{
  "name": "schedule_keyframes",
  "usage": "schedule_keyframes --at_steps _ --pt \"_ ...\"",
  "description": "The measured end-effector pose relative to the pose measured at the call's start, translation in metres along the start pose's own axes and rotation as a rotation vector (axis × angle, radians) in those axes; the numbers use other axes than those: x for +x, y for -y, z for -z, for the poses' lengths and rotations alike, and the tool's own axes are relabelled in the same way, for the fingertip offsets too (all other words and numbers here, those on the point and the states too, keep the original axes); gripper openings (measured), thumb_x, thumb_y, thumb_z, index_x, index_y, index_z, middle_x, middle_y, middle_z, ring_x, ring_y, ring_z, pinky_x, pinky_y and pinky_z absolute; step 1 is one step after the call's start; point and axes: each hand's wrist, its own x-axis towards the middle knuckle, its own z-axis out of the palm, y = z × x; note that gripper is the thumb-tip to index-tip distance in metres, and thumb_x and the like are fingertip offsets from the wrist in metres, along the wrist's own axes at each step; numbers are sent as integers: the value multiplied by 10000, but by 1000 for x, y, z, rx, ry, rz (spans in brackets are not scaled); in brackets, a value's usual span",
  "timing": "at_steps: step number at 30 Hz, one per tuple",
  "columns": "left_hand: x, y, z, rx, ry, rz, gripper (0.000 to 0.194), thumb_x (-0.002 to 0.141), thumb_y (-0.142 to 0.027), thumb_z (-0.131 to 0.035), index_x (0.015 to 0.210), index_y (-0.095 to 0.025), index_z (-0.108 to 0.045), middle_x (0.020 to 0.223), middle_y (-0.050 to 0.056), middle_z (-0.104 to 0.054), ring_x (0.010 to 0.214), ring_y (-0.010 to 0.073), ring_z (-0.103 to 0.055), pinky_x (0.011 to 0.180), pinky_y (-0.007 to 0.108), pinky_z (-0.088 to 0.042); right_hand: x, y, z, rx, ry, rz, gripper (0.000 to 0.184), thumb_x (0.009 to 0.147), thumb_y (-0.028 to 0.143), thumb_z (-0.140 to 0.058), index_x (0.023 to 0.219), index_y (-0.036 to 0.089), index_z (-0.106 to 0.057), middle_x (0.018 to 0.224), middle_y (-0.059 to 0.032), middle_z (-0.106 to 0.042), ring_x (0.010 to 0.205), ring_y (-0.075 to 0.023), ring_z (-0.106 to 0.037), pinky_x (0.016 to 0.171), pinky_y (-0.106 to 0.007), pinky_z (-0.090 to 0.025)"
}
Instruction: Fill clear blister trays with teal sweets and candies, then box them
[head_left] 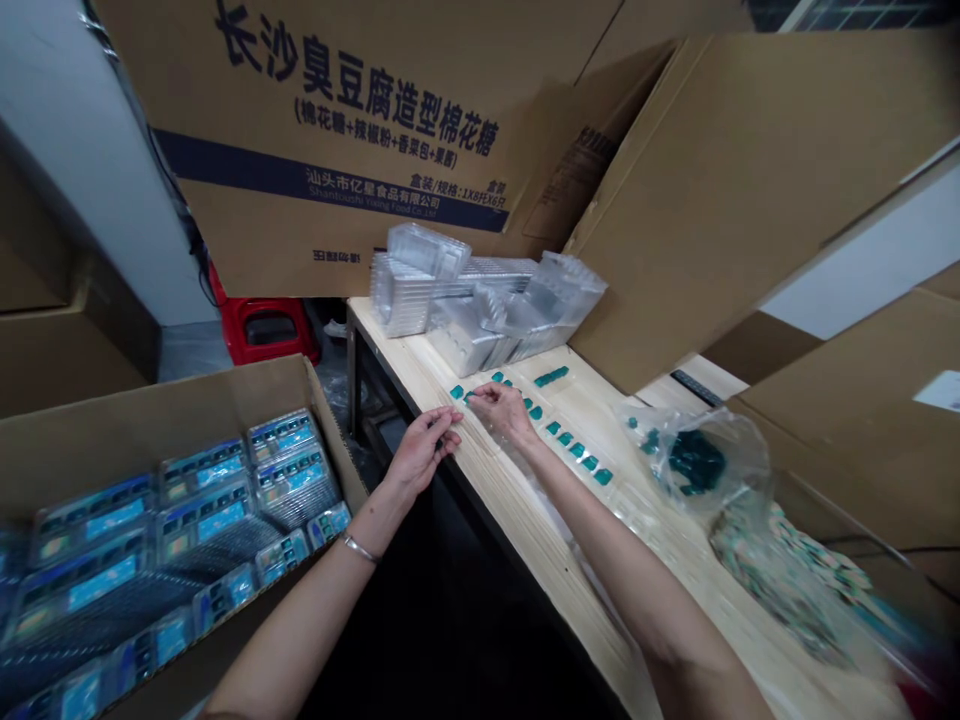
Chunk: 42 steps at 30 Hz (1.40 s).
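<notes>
Both hands rest at the near edge of a pale wooden table, on a clear plastic tray that lies flat there. My left hand has its fingers curled against the tray's edge. My right hand pinches a small teal piece over the tray. More small teal pieces lie in rows in clear trays along the table, just right of my right hand.
A stack of clear plastic trays stands at the table's far end. A plastic bag with teal pieces lies at right. An open carton of packed blue blister packs sits lower left. Big cardboard boxes loom behind; a red stool stands below.
</notes>
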Motion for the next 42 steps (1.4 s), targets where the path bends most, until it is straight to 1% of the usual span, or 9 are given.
schedule_keyframes --at_steps 5,12,18,21,26,32,36,40,42 --pt "3 -1 1 28 15 24 255 729 -211 -691 955 -116 -621 1068 120 -659 537 36 -546 471 158 -447 1 3 -5 -348 31 46 158 698 327 -634 680 172 -659 647 8 -627 624 -124 -548 604 -230 -395" --pt "1 -3 2 46 42 20 280 729 -223 -693 977 -113 -627 1085 121 -656 543 34 -539 459 143 -434 -5 23 -5 -726 120 166 213 829 288 -553 737 163 -699 833 -76 -663 757 -169 -582 685 -266 -393" --pt "2 -6 3 -68 -10 15 187 741 -149 -667 920 -104 -638 977 98 -689 571 44 -568 515 142 -465 -17 41 -26 -1029 178 296 253 859 101 -431 856 97 -684 994 -183 -631 977 -261 -540 910 -375 -328" --pt "0 -9 4 -139 -37 16 124 748 -115 -648 869 -90 -648 930 96 -694 572 40 -572 516 128 -465 -18 38 -25 -1023 148 283 229 861 109 -441 909 112 -665 1032 -170 -627 992 -254 -537 919 -373 -331" --pt "-5 -14 10 -179 -64 20 98 745 -91 -643 842 -84 -656 920 113 -696 593 52 -586 518 128 -477 -10 22 -11 -817 129 215 242 853 326 -544 974 151 -660 945 -112 -668 871 -205 -599 750 -282 -405" --pt "-5 -18 9 -232 -89 72 92 776 -61 -592 854 -64 -641 883 126 -686 608 68 -599 522 135 -497 -4 24 -15 -837 155 215 214 862 247 -529 851 129 -707 900 -125 -684 858 -205 -608 745 -277 -404" --pt "-4 -23 1 -395 -127 99 112 849 -104 -505 844 -66 -610 869 129 -666 751 120 -647 661 194 -546 -6 27 -13 -849 184 237 207 852 227 -533 877 102 -697 899 -148 -667 878 -224 -593 784 -297 -406" --pt "-7 -24 -2 -440 -109 71 187 882 -227 -478 871 -82 -595 955 160 -655 939 213 -643 788 339 -547 -27 33 1 -601 96 374 219 840 224 -549 1000 122 -658 955 -119 -637 908 -206 -570 831 -309 -414" --pt "-10 -21 -4 -408 -79 65 237 889 -279 -463 883 -87 -603 982 160 -655 947 220 -640 800 359 -536 -42 39 5 -411 109 433 193 841 215 -539 976 153 -661 917 -90 -634 846 -183 -576 795 -299 -439"
